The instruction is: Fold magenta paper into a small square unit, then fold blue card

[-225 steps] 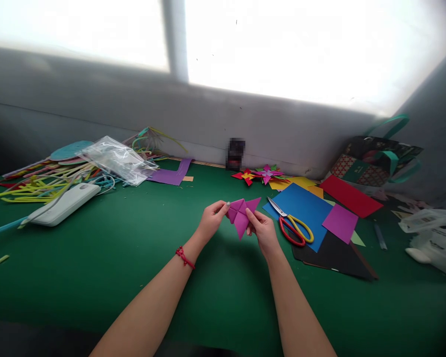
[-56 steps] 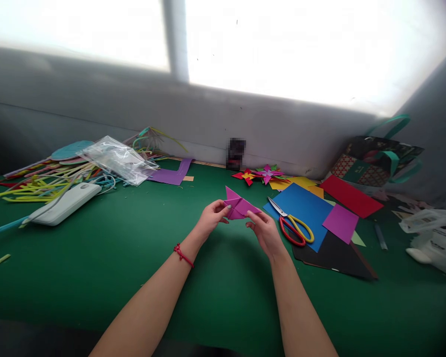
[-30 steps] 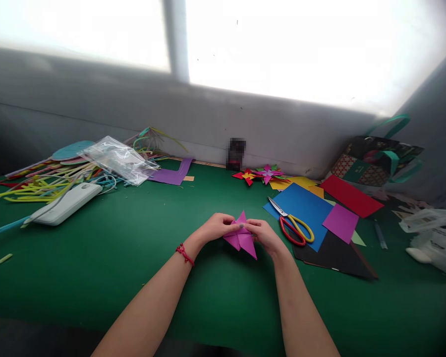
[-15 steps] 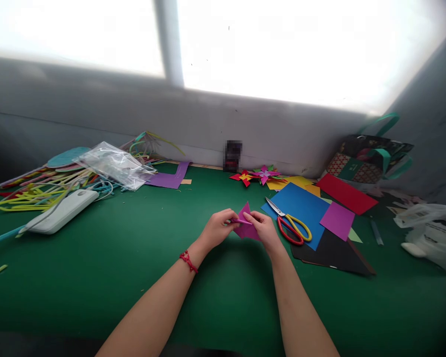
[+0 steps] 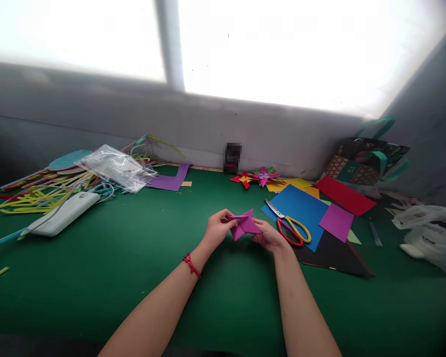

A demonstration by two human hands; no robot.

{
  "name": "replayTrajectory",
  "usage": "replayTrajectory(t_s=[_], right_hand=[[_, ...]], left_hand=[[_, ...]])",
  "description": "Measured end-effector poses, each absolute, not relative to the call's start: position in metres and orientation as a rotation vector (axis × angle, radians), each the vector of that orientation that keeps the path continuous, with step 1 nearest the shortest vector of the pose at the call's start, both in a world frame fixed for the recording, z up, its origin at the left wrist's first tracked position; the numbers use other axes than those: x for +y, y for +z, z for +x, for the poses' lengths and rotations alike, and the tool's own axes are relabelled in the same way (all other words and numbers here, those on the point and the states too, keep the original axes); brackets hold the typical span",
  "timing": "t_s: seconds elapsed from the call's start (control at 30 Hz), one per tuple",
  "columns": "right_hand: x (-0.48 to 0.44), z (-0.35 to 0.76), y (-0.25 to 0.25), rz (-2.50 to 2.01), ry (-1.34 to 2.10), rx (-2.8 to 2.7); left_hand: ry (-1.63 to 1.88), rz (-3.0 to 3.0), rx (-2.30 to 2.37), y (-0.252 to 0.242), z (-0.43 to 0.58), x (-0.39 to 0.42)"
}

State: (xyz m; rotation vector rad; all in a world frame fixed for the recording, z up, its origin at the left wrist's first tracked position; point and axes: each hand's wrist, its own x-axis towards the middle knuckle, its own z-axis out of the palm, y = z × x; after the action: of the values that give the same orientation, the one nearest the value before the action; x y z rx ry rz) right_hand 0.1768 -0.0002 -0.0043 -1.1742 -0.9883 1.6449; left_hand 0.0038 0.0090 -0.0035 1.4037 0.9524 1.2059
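A folded magenta paper piece (image 5: 245,224) with pointed corners is held just above the green table (image 5: 96,267), near its middle. My left hand (image 5: 217,230), with a red cord at the wrist, pinches its left edge. My right hand (image 5: 270,237) grips it from the right and below, fingers curled under the paper. Both hands are closed on the piece. Red-and-yellow scissors (image 5: 292,227) lie right beside my right hand on a blue sheet (image 5: 301,208).
Coloured sheets, purple (image 5: 336,222), red (image 5: 344,195) and black (image 5: 334,255), lie at the right. Finished paper stars (image 5: 258,177) sit by the wall. A white device (image 5: 61,220), plastic bag (image 5: 115,166) and coloured strips (image 5: 33,191) crowd the left. A patterned bag (image 5: 367,161) and white plastic bag (image 5: 427,233) stand far right.
The paper piece was turned and refolded between my hands, pressed low near the table a second ago, and is now raised slightly with its points spread. The view shifted a little.
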Motion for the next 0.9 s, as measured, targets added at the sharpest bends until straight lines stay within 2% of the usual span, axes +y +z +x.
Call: replayTrajectory(t_s=[0.23, 0.33, 0.4, 0.5, 0.63, 0.73, 0.9], right_hand=[[-0.005, 0.141, -0.005, -1.159, 1.437, -1.063], [-0.015, 0.123, 0.0, -1.178, 1.05, -1.319], [-0.021, 0.118, 0.005, -1.146, 0.962, -1.451], [-0.025, 0.12, 0.015, -1.003, 1.009, -1.483], [-0.024, 0.126, 0.025, -0.947, 1.032, -1.268], [-0.024, 0.128, 0.029, -0.966, 1.035, -1.189], [-0.024, 0.131, 0.028, -0.956, 1.099, -1.28]], left_hand=[[1.514, 1.363, 1.288, -0.009, 0.002, 0.009], [1.559, 1.22, 1.36, -0.014, -0.005, 0.017], [1.502, 1.132, 1.29, -0.014, -0.009, 0.022], [1.361, 1.058, 1.137, -0.007, -0.015, 0.026], [0.922, 1.001, 0.836, 0.005, -0.023, 0.024], [0.686, 0.894, 0.793, 0.007, -0.026, 0.022], [0.684, 0.849, 0.684, 0.009, -0.022, 0.016]])
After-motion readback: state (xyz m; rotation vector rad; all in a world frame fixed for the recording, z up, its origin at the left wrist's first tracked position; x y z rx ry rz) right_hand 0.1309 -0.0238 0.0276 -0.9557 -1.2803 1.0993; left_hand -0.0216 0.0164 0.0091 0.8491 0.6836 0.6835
